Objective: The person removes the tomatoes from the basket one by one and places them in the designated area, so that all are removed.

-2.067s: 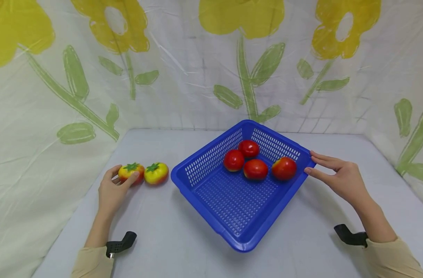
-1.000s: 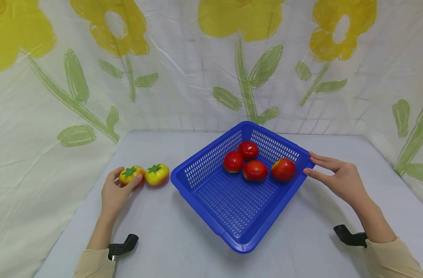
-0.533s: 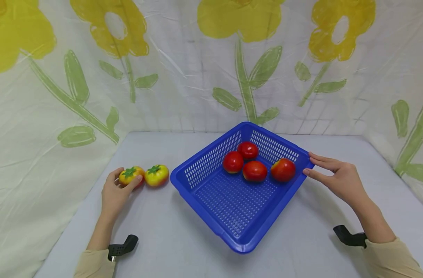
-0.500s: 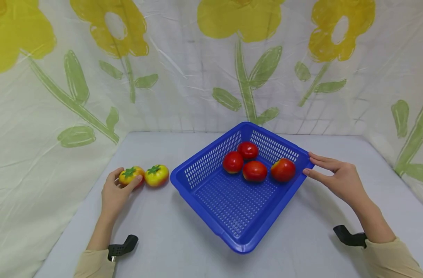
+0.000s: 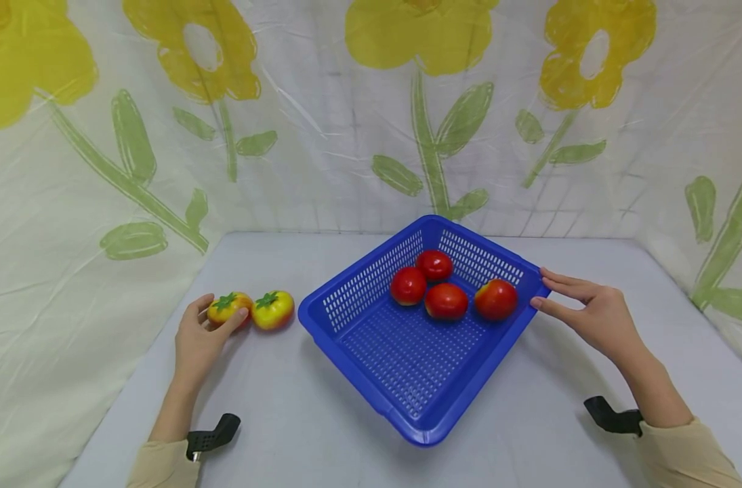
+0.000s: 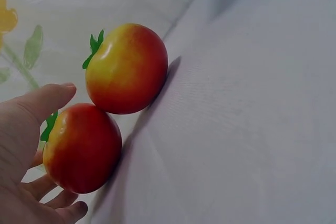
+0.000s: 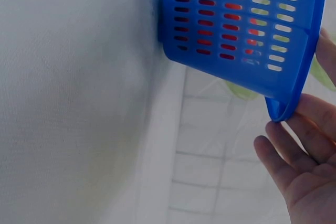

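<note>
In the head view, a red-and-yellow tomato (image 5: 230, 306) with a green stem top lies at the left of the table. My left hand (image 5: 198, 342) holds it, thumb on its right side and fingers curled round the left. The left wrist view shows the thumb (image 6: 58, 95) above this tomato (image 6: 84, 148) and fingertips past its lower side. A second, yellower tomato (image 5: 273, 310) sits beside it. My right hand (image 5: 602, 318) pinches the right corner of the blue basket (image 5: 385, 400). In the right wrist view its fingertips (image 7: 310, 114) touch the basket rim (image 7: 311, 51).
Several red tomatoes (image 5: 446, 301) lie inside the basket, towards its back and right. The white table (image 5: 273, 407) extends in front of it. A cloth with painted flowers (image 5: 322, 156) hangs behind and along the sides.
Since the earliest frame, the left hand has shifted slightly and its tomato has tilted a little. The right hand and basket look still; the head view has drifted slightly.
</note>
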The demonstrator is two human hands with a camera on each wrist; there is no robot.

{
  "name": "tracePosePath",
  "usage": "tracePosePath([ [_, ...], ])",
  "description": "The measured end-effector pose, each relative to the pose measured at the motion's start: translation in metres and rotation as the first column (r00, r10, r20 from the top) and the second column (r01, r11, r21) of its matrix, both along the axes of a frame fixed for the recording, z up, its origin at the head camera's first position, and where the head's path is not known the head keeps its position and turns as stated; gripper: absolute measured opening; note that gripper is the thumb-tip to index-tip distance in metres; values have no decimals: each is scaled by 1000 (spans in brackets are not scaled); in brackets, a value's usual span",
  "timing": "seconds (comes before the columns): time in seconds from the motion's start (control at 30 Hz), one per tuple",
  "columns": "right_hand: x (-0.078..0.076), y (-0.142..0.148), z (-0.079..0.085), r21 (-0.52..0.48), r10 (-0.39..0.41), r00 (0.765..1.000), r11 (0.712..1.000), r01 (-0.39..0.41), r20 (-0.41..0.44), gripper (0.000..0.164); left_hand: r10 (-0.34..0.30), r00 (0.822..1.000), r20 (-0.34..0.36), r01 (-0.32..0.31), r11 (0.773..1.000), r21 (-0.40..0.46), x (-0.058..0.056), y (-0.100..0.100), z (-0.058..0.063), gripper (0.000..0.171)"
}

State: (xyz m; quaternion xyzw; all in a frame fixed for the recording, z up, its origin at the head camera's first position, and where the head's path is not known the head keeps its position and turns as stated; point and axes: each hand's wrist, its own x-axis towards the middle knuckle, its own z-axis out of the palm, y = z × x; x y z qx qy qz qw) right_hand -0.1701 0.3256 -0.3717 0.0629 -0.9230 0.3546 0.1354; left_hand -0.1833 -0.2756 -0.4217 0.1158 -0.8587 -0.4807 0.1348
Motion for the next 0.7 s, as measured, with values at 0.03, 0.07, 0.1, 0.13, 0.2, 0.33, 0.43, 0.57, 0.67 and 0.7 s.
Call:
tracePosePath([
  [0.03,0,0,0,0,0,1000,1000,0,-1,60,1,1000,-7,-1,1000,-2,0,0,1,88],
  [0.07,0,0,0,0,-1,1000,1000,1,-2,60,3,1000,-15,-3,1000,-10,0,1,2,87],
  [0.1,0,0,0,1,-1,1000,1000,1,-3,60,6,1000,-22,-6,1000,-18,1,1,3,86],
  [0.13,0,0,0,3,-1,1000,1000,1,-3,60,9,999,-31,-10,1000,-24,1,2,4,85],
  [0.2,0,0,-1,5,-2,1000,1000,2,-5,60,18,999,-41,-20,999,-43,2,3,6,84],
  [0.33,-1,0,-1,6,-1,1000,1000,1,-9,60,26,998,-62,-30,998,-55,5,7,13,82],
  [0.43,-1,0,-1,7,-1,1000,1000,1,-14,60,22,996,-90,-28,997,-67,8,10,17,80],
  [0.57,-1,0,-1,8,-2,1000,1000,2,-17,60,16,990,-138,-29,995,-98,10,15,21,76],
  [0.67,-1,1,-2,7,-1,1000,1000,1,-17,60,13,987,-162,-31,993,-112,12,18,23,72],
  [0.7,-1,1,-2,8,-1,1000,1000,1,-17,60,10,986,-167,-29,994,-110,12,19,24,71],
])
